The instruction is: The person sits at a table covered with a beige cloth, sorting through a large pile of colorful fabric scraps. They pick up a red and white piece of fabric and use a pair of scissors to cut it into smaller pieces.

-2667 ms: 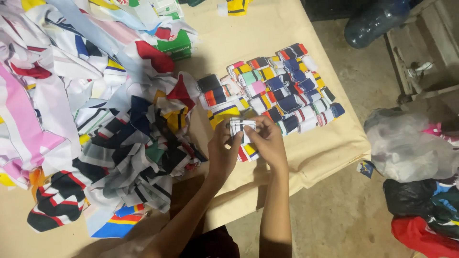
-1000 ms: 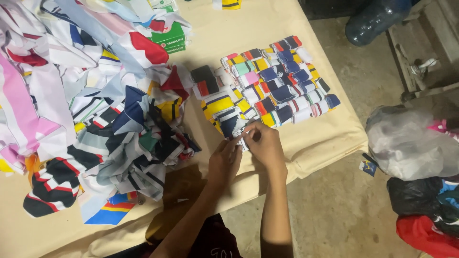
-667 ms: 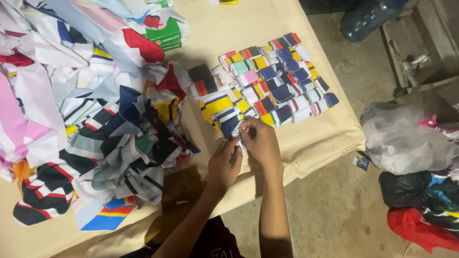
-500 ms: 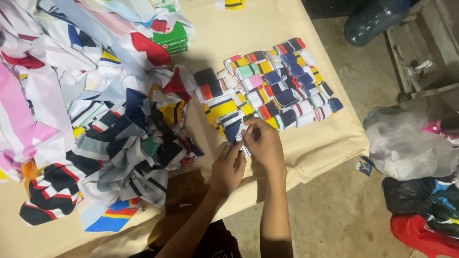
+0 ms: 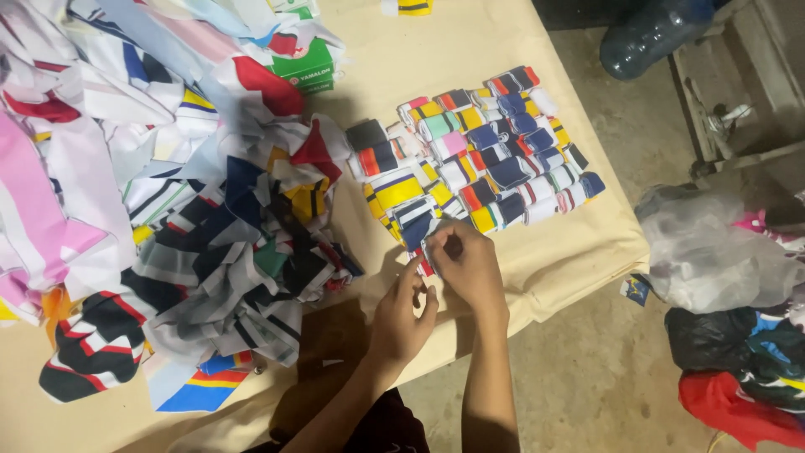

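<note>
The right hand [image 5: 470, 264] pinches a small folded strip [image 5: 425, 250] at the near edge of the rolls [image 5: 478, 151], fingers pressed together on it. The left hand [image 5: 402, 315] sits just below, fingers curled and thumb raised toward the strip; whether it touches is hard to tell. The strip lies on the table [image 5: 579, 252], close to its front edge. Left of the hands the fabric heap [image 5: 210, 218] crowds in; to the right, bare cloth runs to the table corner.
</note>
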